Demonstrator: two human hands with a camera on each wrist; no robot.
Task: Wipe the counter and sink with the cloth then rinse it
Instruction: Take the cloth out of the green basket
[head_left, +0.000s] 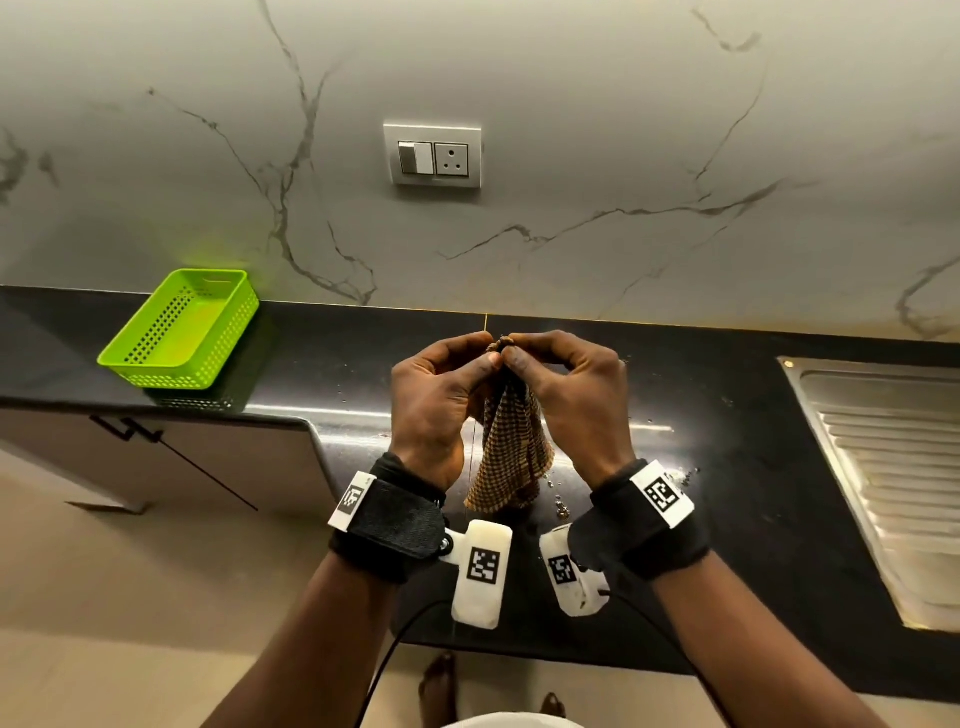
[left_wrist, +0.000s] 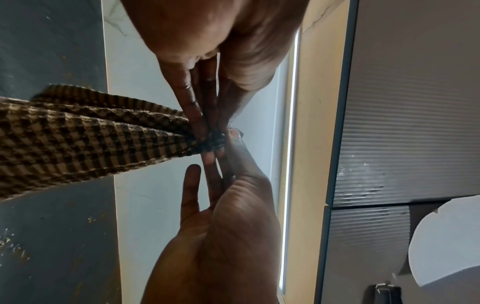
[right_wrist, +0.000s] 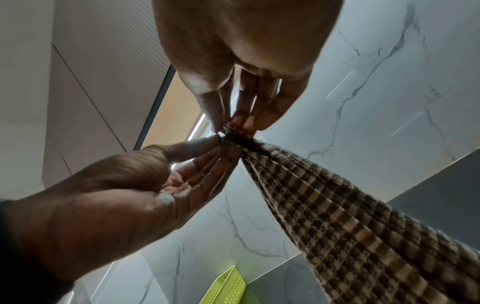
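We hold the checked cloth (head_left: 511, 447) bunched above the black worktop (head_left: 727, 467), left hand (head_left: 436, 405) and right hand (head_left: 576, 400) both pinching its top, seemingly readying it; wiping comes next, toward the sink (head_left: 893, 467) at right.

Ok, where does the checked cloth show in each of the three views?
Head: checked cloth hangs centre, top pinched by left hand and right hand.
Left wrist: cloth from the left edge.
Right wrist: cloth toward lower right.
Shared landmark: veined marble wall.
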